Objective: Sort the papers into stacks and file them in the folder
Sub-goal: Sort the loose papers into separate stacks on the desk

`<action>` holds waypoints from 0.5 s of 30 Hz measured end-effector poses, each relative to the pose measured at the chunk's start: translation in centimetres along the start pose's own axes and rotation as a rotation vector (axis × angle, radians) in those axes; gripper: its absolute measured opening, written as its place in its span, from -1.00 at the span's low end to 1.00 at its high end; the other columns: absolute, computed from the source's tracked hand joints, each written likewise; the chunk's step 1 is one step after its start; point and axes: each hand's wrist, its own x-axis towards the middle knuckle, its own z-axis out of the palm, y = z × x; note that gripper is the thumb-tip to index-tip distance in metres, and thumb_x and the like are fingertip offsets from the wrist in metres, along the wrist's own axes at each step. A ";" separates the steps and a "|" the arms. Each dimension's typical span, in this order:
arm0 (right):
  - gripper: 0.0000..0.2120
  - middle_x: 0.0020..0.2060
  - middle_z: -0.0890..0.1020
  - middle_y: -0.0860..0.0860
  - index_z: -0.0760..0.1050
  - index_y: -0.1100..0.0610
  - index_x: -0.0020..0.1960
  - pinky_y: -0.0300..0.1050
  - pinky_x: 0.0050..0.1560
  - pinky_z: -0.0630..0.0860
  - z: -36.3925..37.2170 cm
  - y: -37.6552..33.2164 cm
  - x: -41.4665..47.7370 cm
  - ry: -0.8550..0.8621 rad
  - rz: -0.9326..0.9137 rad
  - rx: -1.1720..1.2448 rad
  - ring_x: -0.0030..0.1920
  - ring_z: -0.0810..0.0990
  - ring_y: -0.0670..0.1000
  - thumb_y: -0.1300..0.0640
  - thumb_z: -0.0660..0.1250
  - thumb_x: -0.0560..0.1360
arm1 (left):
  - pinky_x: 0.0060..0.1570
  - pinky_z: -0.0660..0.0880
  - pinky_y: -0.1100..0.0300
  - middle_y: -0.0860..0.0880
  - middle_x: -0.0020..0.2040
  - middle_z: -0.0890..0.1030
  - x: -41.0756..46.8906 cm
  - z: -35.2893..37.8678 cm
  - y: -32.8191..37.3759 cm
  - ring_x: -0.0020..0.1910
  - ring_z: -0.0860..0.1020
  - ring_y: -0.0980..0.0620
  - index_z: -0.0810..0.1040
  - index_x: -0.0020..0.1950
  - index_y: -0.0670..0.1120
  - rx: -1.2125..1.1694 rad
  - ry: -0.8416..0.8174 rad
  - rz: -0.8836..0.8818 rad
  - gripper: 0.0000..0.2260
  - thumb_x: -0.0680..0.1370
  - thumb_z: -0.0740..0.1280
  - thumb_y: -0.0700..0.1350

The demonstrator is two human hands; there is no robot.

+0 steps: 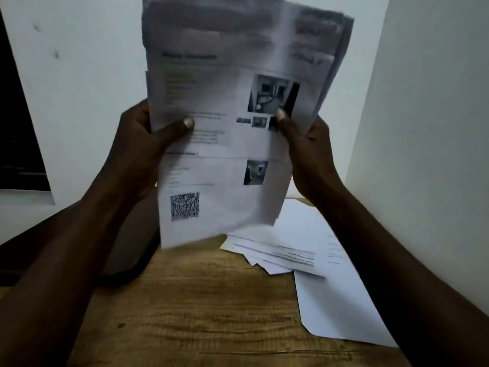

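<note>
I hold a bundle of printed papers (225, 123) upright in front of me, above the wooden table (206, 308). The front sheet shows text, small photos and a QR code. My left hand (148, 136) grips the bundle's left edge with the thumb on the front. My right hand (304, 144) grips its right edge the same way. More loose papers (304, 250) lie fanned out on the table below and to the right. A dark flat object (132, 250), possibly the folder, lies on the table's left side, mostly hidden behind my left arm.
White walls close in behind and on the right, forming a corner. A large white sheet (338, 308) lies on the table's right side by my right forearm. A dark window opening (16, 128) is at the far left.
</note>
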 end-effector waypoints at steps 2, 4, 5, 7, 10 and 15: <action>-0.81 0.06 0.67 0.04 0.50 0.13 0.19 -0.09 0.05 0.60 0.3 -0.7 0.1 -0.031 -0.006 -0.009 0.06 0.66 0.01 0.17 0.32 0.58 | -0.05 0.58 0.26 0.17 -0.06 0.72 0.1 0.1 0.7 -0.01 0.68 0.13 0.57 0.06 -0.02 0.034 0.012 0.032 -0.78 0.48 0.46 -0.24; -0.74 0.07 0.67 0.05 0.51 0.17 0.21 -0.03 0.08 0.61 0.1 -0.6 0.1 -0.044 0.032 -0.014 0.07 0.67 0.02 0.16 0.38 0.54 | -0.06 0.59 0.24 0.13 -0.01 0.72 -0.1 -0.3 0.7 0.03 0.68 0.09 0.57 0.11 -0.03 0.028 0.001 0.003 -0.72 0.42 0.47 -0.20; -0.70 0.07 0.68 0.07 0.51 0.19 0.22 0.01 0.08 0.61 0.0 -0.3 0.0 -0.051 0.057 -0.026 0.07 0.67 0.04 0.14 0.41 0.51 | -0.07 0.60 0.24 0.11 0.00 0.72 -0.3 -0.6 0.6 0.04 0.68 0.07 0.58 0.12 -0.04 0.019 -0.004 -0.018 -0.68 0.38 0.48 -0.18; -0.67 0.07 0.67 0.11 0.49 0.20 0.21 0.08 0.08 0.61 -0.2 0.2 -0.5 -0.076 0.098 -0.035 0.05 0.68 0.08 0.14 0.43 0.50 | -0.08 0.60 0.23 0.05 0.01 0.72 -0.8 -1.0 0.2 0.03 0.68 0.03 0.60 0.13 -0.08 0.012 -0.023 -0.045 -0.65 0.35 0.50 -0.18; -0.75 0.07 0.66 0.13 0.48 0.16 0.19 0.06 0.04 0.63 0.0 0.5 -0.8 -0.110 0.114 -0.030 0.04 0.68 0.09 0.17 0.38 0.54 | -0.08 0.60 0.21 0.02 0.00 0.73 -1.1 -1.4 -1.0 0.01 0.69 0.00 0.61 0.11 -0.09 0.005 -0.043 -0.088 -0.66 0.35 0.52 -0.20; -0.63 0.14 0.64 0.03 0.41 0.09 0.29 -0.02 0.09 0.59 -0.6 1.6 -0.2 -0.232 0.156 -0.164 0.11 0.64 -0.01 0.05 0.39 0.53 | 0.01 0.60 0.11 0.04 -0.07 0.73 -1.2 -1.5 -4.3 -0.03 0.69 0.03 0.63 0.04 -0.04 0.026 0.010 -0.188 -0.74 0.39 0.53 -0.22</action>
